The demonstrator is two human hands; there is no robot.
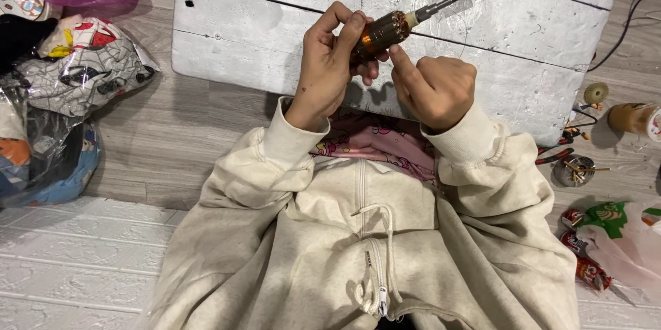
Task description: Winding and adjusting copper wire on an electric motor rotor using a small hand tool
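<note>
Here, the left hand holds a copper-wound motor armature with a steel shaft above a worn grey wooden surface, fingers closed around it. The right hand is loosely curled, its fingertip touching the armature's underside.

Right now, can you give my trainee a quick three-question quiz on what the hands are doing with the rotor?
1. True or false: the left hand holds the rotor up off the board.
2. Which part of the right hand touches the rotor? A) palm B) a fingertip C) nothing
3. Fill in: the rotor's metal shaft points toward the upper ____ of the picture.

Key: 1 true; 2 B, one raised finger meets the rotor's lower end; 3 right.
</note>
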